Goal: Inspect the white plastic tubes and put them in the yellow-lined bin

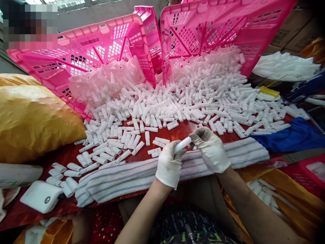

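A short white plastic tube (182,144) is held between my two gloved hands, over the striped towel at the table's front edge. My left hand (169,162) wraps its fingers round the tube's lower end. The fingertips of my right hand (209,147) pinch its upper end. Both white gloves are grimy at the fingers. Just beyond my hands, a broad heap of similar white tubes (152,115) covers the red tabletop (142,151); many have a thin dark line or clip shape on the side. The tube's ends are partly hidden by my fingers.
Two pink crates (101,37) stand tilted behind the heap. A rolled striped towel (114,183) lines the front edge. To the left are a yellow sack (38,122) and a white box-shaped device (42,196). Blue cloth (291,135) lies at right, near a yellow piece (269,91).
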The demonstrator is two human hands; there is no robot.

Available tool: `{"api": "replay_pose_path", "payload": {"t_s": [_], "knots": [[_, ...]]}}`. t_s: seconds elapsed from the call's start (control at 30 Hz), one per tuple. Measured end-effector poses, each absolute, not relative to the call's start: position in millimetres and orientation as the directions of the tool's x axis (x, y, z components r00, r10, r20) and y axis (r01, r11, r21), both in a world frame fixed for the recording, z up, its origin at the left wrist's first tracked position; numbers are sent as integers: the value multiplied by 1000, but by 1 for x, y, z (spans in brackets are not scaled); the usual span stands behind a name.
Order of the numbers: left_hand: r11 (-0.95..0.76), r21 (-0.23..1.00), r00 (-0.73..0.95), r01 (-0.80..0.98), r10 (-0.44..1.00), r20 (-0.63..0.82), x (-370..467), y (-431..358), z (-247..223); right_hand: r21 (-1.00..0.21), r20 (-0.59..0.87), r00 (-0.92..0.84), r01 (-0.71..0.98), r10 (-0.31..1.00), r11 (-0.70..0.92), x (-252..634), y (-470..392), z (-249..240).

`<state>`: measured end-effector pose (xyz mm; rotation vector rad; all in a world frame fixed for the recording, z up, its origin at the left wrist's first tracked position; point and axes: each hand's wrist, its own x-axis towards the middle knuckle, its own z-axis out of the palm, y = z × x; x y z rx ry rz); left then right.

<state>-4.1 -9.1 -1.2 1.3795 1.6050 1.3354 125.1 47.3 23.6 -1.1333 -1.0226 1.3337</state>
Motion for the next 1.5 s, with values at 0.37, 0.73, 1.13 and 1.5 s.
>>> {"api": "replay_pose_path", "payload": {"t_s": [0.37, 0.73, 1.13, 1.5], "knots": [[716, 505, 648, -482, 679, -344, -27, -10, 20, -994, 43, -225, -105, 973, 19, 146, 59, 32], [613, 710, 570, -347, 739, -359, -19, -13, 18, -985, 105, -341, -165, 934, 50, 153, 60, 22], [313, 935, 173, -169, 943, -284, -5, -14, 19, -980, -16, -177, -195, 984, -51, 140, 54, 25], [-99, 786, -95, 610, 976, 196, 5, -14, 10, -959, -87, -167, -254, 982, -128, 143, 52, 12]]}}
